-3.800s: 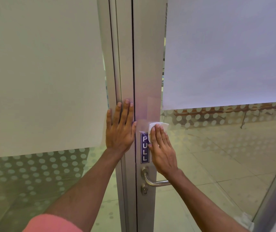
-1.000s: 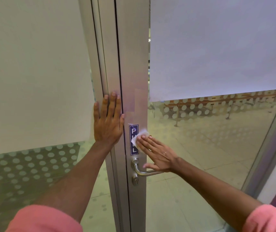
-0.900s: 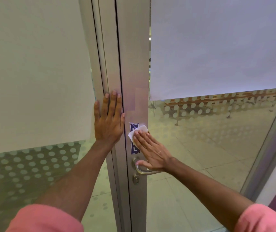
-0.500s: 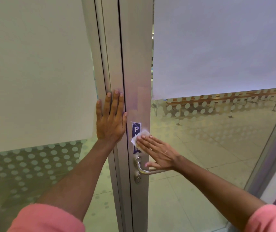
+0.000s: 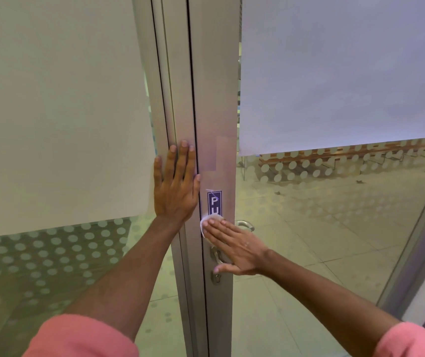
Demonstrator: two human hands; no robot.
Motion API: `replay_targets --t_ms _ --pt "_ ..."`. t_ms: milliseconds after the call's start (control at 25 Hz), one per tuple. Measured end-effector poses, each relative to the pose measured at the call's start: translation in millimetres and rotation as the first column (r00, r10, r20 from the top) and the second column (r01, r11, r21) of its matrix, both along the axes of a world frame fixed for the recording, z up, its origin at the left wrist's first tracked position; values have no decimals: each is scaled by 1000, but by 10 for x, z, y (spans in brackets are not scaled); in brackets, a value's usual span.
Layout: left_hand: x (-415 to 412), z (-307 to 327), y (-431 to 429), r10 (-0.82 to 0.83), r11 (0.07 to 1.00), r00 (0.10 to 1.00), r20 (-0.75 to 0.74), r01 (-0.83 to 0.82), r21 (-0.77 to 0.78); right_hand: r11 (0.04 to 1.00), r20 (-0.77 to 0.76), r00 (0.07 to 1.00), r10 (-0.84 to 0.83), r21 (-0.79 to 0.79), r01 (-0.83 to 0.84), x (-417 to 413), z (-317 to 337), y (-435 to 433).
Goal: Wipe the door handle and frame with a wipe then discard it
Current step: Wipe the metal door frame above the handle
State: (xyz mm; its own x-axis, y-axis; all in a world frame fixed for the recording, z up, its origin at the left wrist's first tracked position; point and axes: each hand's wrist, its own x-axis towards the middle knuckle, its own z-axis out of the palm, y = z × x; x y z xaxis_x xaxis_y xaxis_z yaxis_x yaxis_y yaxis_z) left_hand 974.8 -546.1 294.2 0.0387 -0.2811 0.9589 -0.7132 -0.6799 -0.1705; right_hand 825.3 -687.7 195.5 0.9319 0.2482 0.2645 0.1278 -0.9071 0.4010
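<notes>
A silver metal door frame (image 5: 214, 104) runs down the middle, with a blue PULL sticker (image 5: 214, 201) on it. My right hand (image 5: 234, 247) lies flat on the frame and presses a white wipe (image 5: 204, 222) over the sticker's lower half. The metal lever handle (image 5: 217, 255) sits just below, mostly hidden behind that hand; a keyhole (image 5: 216, 279) shows under it. My left hand (image 5: 176, 186) rests flat, fingers up, on the adjoining frame to the left, holding nothing.
Frosted glass panels (image 5: 59, 104) with dotted bands flank the frame on both sides. A tiled floor (image 5: 317, 228) and benches show through the right pane. Another metal post (image 5: 417, 248) stands at the far right. A second handle (image 5: 245, 224) shows behind the glass.
My right hand has slid the wipe down the frame over the sticker, from its middle to its lower half, closer to the handle. My left hand has stayed in place.
</notes>
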Motion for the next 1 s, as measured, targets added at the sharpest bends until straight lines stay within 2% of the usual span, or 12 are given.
replay_targets --t_ms 120,400,520,600,720,880,1000 --pt "9 -5 -5 -4 1000 1000 0 4 -2 1000 -17 1000 -15 16 16 -162 -109 -129" --pt "9 -11 -10 10 1000 1000 4 -10 1 994 185 979 -84 82 70 65 429 -64" --pt "1 1 -8 12 1000 1000 6 -12 -5 988 176 979 -101 133 78 146 322 73" --pt "4 1 -1 -2 1000 1000 2 2 -5 991 118 990 -82 112 69 87 94 76" --pt "9 5 2 -3 1000 1000 -1 3 -4 996 124 990 -72 64 65 -13 -146 -19" --pt "11 -9 -4 -5 1000 1000 -2 5 1 1000 222 975 -7 -5 8 18 -124 -177" --pt "23 -16 0 -6 1000 1000 0 6 8 999 362 932 27 -44 -12 176 -16 -172"
